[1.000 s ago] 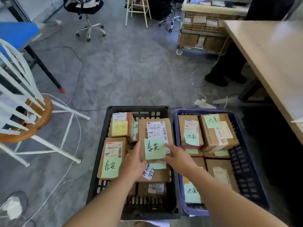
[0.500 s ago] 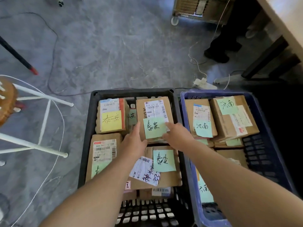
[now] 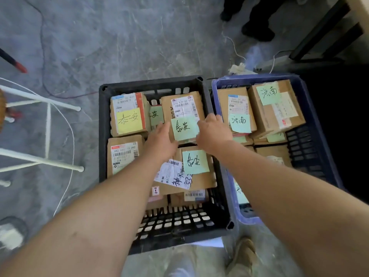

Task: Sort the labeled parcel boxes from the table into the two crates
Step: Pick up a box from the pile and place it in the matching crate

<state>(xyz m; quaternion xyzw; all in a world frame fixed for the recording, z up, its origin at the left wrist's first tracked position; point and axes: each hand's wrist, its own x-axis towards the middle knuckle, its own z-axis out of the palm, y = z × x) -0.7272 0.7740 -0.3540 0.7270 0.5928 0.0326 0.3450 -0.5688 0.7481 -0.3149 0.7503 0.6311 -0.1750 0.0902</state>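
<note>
Head view: left hand [image 3: 159, 141] presses straight fingers against parcel box [image 3: 184, 109] in black crate [image 3: 151, 86]. Right hand [image 3: 214, 133] grips its edge

Parcel box [image 3: 184, 108] held between left hand [image 3: 161, 141] and right hand [image 3: 213, 133] has moved forward, away from the body, and down into the black crate [image 3: 103, 124]. That uncovers a second green-noted box [image 3: 201, 178], now showing between the wrists.
</note>
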